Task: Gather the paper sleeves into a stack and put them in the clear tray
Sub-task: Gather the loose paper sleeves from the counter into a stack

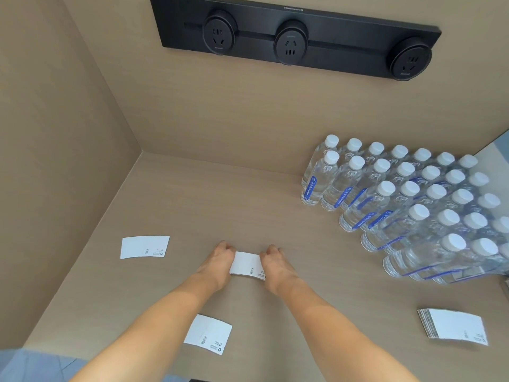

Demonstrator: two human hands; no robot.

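Loose paper sleeve [208,334] nearest on the counter [316,257], left hand [219,260] and right hand [274,264] fingers curled, gripping the ends of a small sleeve pile [248,264], another sleeve [144,247] far left, sleeve stack [453,326] at right, water bottles [413,199] behind.

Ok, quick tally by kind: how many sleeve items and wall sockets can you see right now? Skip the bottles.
Loose single paper sleeves: 2
Sleeve stack lying at right: 1
Held sleeves, between left hand and right hand: 1 bunch, number of sleeves unclear
Round sockets: 3
Total: 7
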